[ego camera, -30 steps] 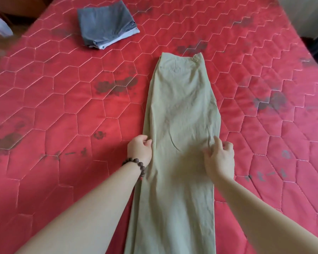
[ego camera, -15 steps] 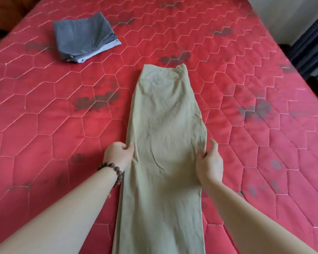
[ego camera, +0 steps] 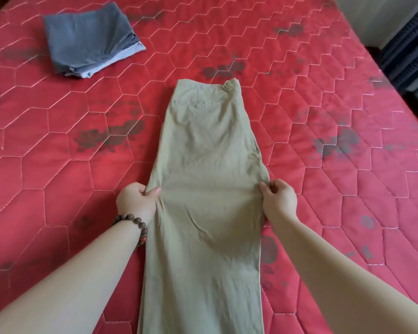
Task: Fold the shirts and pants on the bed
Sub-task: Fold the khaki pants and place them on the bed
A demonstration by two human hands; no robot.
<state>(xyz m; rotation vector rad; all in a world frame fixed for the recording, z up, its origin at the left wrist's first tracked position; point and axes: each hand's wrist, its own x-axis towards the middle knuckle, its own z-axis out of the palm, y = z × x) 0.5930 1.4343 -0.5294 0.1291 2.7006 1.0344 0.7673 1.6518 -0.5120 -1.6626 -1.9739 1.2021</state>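
Khaki-green cotton pants [ego camera: 210,189], folded lengthwise so one leg lies on the other, stretch along the red quilted bed cover [ego camera: 58,189] with its hexagon stitching and faded dark flower prints; their legs run off the near edge of the view and their waistband lies at the far end. Nearest to the camera, two bare forearms reach in on either side of the pants. On the wrist left of the pants sits a bracelet of brown wooden beads [ego camera: 135,225], touching the cloth's left edge. Just beyond it the left hand [ego camera: 136,201] is clenched on the left edge of the pants at about thigh level, thumb on top of the cloth and fingers curled under it. Across the pants, at the same level, the right hand [ego camera: 279,201] pinches the right edge between thumb and fingertips, with the other fingers bent. Between the two hands the cloth is drawn fairly flat, with a few shallow creases just nearer than the hands. Farther along the pants a back pocket seam shows below the waistband, and a small button tab [ego camera: 228,86] sticks up at the waistband's right corner. Well beyond the pants and to their left, a folded stack of grey-blue garments [ego camera: 89,39] rests on the bed cover, apart from everything else
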